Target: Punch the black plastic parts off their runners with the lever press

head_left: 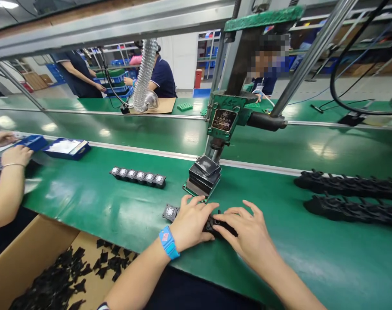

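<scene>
A black part (229, 228) is lying on the surface (118, 224), seemingly midway through handling, with the right hand's (247, 228) fingers pinching it, the left hand's (192, 221) arching half-open, their hold unclear, while seven fans (140, 176) are sitting leftward and dark assemblies (353, 209) are lining up rightward.

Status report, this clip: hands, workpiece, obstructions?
Left hand, right hand both at black plastic-looking part. Part mostly hidden; exact grip unclear. Green metal press stands just beyond.
</scene>
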`<state>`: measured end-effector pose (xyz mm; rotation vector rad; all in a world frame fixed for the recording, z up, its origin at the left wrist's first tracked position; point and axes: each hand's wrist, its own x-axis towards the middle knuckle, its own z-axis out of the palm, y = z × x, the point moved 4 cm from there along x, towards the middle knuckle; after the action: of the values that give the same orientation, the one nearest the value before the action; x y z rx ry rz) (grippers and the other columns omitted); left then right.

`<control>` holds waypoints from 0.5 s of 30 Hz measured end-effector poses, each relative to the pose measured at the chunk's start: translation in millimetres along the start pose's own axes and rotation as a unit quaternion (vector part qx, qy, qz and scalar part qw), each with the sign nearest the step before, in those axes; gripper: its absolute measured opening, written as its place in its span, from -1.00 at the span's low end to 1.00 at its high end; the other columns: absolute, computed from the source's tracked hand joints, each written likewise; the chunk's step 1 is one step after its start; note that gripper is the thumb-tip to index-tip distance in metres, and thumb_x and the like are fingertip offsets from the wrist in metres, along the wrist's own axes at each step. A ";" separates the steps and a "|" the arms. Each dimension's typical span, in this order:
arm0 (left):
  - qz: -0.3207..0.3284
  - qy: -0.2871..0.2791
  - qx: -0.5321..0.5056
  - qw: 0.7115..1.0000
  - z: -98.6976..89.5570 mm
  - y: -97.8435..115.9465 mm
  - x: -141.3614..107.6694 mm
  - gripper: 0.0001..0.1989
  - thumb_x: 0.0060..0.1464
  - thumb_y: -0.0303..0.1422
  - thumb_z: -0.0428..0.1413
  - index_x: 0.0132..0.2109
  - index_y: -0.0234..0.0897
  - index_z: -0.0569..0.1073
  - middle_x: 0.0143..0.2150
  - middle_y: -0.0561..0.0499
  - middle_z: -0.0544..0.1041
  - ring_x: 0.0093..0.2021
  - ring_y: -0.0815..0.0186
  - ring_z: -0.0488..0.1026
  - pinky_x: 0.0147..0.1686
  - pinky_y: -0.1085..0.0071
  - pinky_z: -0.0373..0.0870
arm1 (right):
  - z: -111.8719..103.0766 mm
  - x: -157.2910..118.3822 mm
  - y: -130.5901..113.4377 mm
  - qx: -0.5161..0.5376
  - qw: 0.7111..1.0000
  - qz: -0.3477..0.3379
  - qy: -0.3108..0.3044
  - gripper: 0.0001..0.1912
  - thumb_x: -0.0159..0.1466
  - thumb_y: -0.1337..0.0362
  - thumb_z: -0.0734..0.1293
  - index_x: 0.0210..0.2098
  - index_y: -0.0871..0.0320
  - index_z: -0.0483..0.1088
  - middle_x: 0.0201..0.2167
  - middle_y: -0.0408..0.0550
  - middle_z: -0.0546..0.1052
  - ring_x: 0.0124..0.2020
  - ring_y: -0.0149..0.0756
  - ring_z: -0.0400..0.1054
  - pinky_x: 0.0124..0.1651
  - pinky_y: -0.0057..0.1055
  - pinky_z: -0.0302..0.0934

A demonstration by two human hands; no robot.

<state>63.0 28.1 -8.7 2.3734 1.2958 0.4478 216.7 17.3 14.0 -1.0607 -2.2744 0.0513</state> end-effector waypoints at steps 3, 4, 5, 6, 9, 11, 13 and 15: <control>-0.003 -0.003 -0.009 1.000 -2.9 -0.5 -0.9 -0.24 -0.09 -0.32 0.37 0.24 -0.14 0.25 0.06 -0.10 0.56 0.30 -0.04 0.24 0.22 -0.11 -0.02 | 1.7 2.5 0.4 0.010 1.000 -0.002 -0.008 -0.81 0.38 0.25 0.24 -0.24 0.04 0.50 -0.37 -0.18 0.58 -0.27 -0.36 0.45 0.27 -0.08 -0.09; -0.004 -0.005 -0.009 1.000 -3.6 -0.5 -0.8 -0.27 -0.08 -0.34 0.36 0.22 -0.14 0.26 0.04 -0.10 0.57 0.29 -0.03 0.25 0.21 -0.11 -0.01 | 2.5 3.3 0.7 0.014 1.000 -0.003 -0.016 -0.83 0.37 0.27 0.25 -0.25 0.05 0.50 -0.37 -0.18 0.58 -0.28 -0.36 0.45 0.27 -0.08 -0.09; -0.007 -0.005 -0.007 1.000 -4.0 -0.5 -0.2 -0.29 -0.07 -0.35 0.36 0.21 -0.15 0.28 0.03 -0.10 0.58 0.28 -0.02 0.26 0.21 -0.10 -0.01 | 3.6 3.9 0.8 0.017 1.000 -0.004 -0.026 -0.84 0.37 0.28 0.26 -0.25 0.05 0.50 -0.37 -0.19 0.58 -0.28 -0.37 0.45 0.27 -0.09 -0.09; -0.009 -0.007 -0.005 1.000 -4.0 -0.2 0.8 -0.30 -0.08 -0.36 0.37 0.20 -0.15 0.30 0.01 -0.10 0.59 0.28 -0.02 0.27 0.21 -0.11 -0.02 | 4.7 4.4 0.7 0.020 0.999 -0.006 -0.036 -0.85 0.36 0.29 0.27 -0.25 0.06 0.49 -0.38 -0.19 0.58 -0.29 -0.37 0.45 0.27 -0.09 -0.08; -0.013 -0.015 0.006 1.000 -2.7 3.1 6.4 -0.27 -0.13 -0.37 0.41 0.19 -0.16 0.31 -0.03 -0.09 0.61 0.28 -0.03 0.28 0.22 -0.13 -0.04 | 6.1 5.9 -0.8 0.019 0.999 -0.010 -0.044 -0.85 0.36 0.31 0.27 -0.27 0.07 0.48 -0.39 -0.20 0.57 -0.30 -0.38 0.45 0.27 -0.11 -0.08; -0.009 -0.018 0.017 1.000 -4.5 7.8 7.4 -0.21 -0.16 -0.37 0.42 0.22 -0.14 0.29 -0.03 -0.08 0.61 0.29 -0.04 0.26 0.23 -0.14 -0.06 | 2.3 7.6 -3.5 0.005 0.999 -0.010 -0.031 -0.82 0.38 0.29 0.24 -0.28 0.08 0.48 -0.40 -0.19 0.58 -0.31 -0.37 0.45 0.26 -0.12 -0.07; 0.001 0.001 0.034 0.999 -12.6 11.4 -1.0 -0.13 -0.17 -0.33 0.43 0.27 -0.12 0.23 0.06 -0.10 0.57 0.34 -0.05 0.20 0.24 -0.14 -0.06 | -8.4 8.5 -9.5 -0.012 1.000 -0.017 -0.002 -0.80 0.39 0.25 0.23 -0.27 0.06 0.49 -0.37 -0.20 0.59 -0.28 -0.35 0.47 0.24 -0.12 -0.05; 0.006 0.063 0.045 0.997 -28.3 7.1 -24.6 -0.11 -0.12 -0.22 0.41 0.31 -0.08 0.18 0.20 -0.12 0.47 0.37 -0.05 0.14 0.27 -0.11 -0.06 | -25.1 5.9 -19.4 -0.029 0.998 -0.023 0.049 -0.83 0.38 0.21 0.25 -0.23 0.02 0.49 -0.33 -0.19 0.61 -0.25 -0.30 0.47 0.21 -0.12 -0.03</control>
<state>42.4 9.1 17.2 2.4627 1.3853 0.5625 214.5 2.9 42.8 -1.0182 -2.2226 -0.0850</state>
